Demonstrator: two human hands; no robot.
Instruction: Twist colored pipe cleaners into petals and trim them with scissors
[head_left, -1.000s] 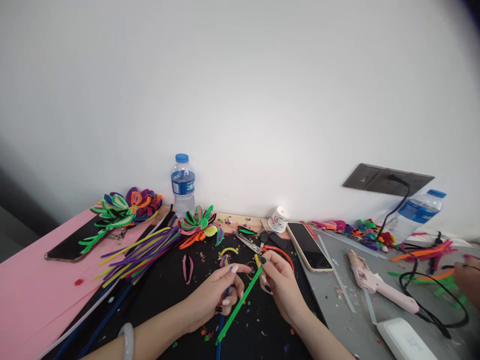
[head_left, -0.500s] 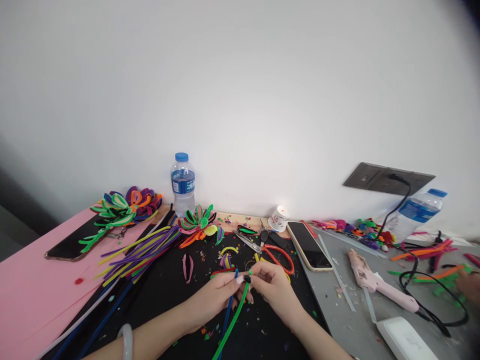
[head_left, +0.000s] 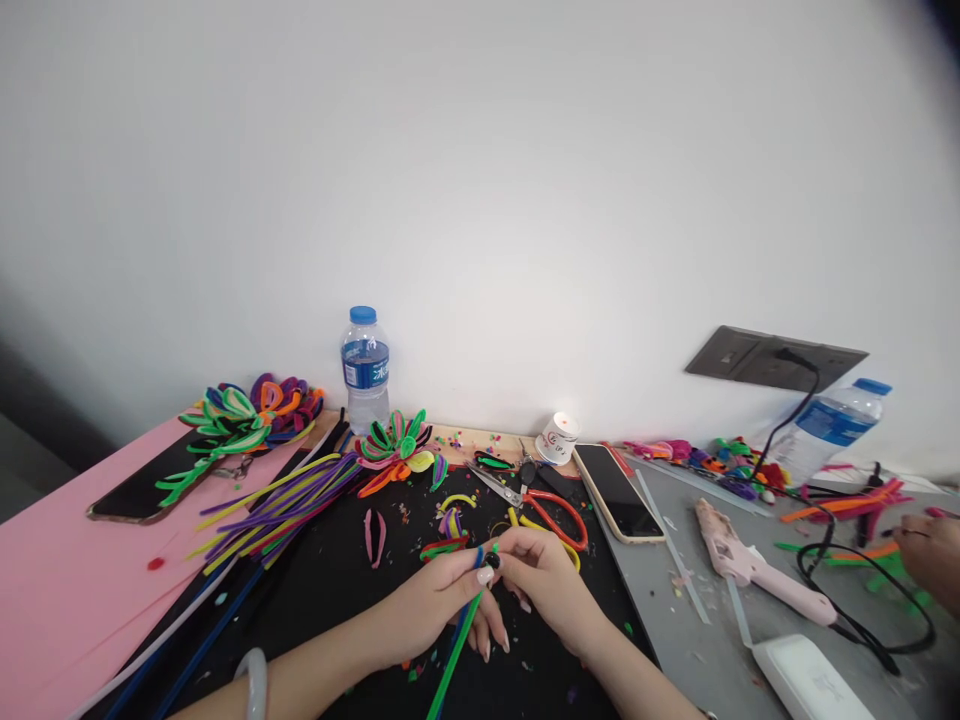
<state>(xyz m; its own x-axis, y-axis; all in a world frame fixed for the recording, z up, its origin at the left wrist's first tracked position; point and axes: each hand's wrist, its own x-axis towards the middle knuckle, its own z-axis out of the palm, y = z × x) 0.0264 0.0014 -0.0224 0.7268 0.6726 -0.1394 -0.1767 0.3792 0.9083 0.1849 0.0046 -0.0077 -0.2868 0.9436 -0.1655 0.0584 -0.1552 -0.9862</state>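
Observation:
My left hand [head_left: 427,605] pinches a green pipe cleaner [head_left: 456,660] and a blue pipe cleaner [head_left: 479,556] between thumb and forefinger, its other fingers stretched out below. The green one runs down toward the bottom edge, mostly covering the blue. My right hand [head_left: 551,590] meets the left at the top of the stems, thumb and forefinger closed on the green tip. Just beyond the hands lie short bent pipe-cleaner pieces [head_left: 444,547], and orange-handled scissors [head_left: 556,515] rest behind the right hand. A finished-looking pipe-cleaner flower [head_left: 397,445] sits farther back.
Loose pipe cleaners [head_left: 277,505] lie left, near a phone [head_left: 142,480] under more flowers. A water bottle [head_left: 366,375], paper cup [head_left: 558,440] and second phone [head_left: 619,495] stand or lie along the back. Right are a pink glue gun [head_left: 761,570] with cable and another person's hand [head_left: 934,555].
The green and blue stems have come together, the green now largely over the blue. My left hand's lower fingers have extended. At the right edge, the other person's hand has moved farther into view.

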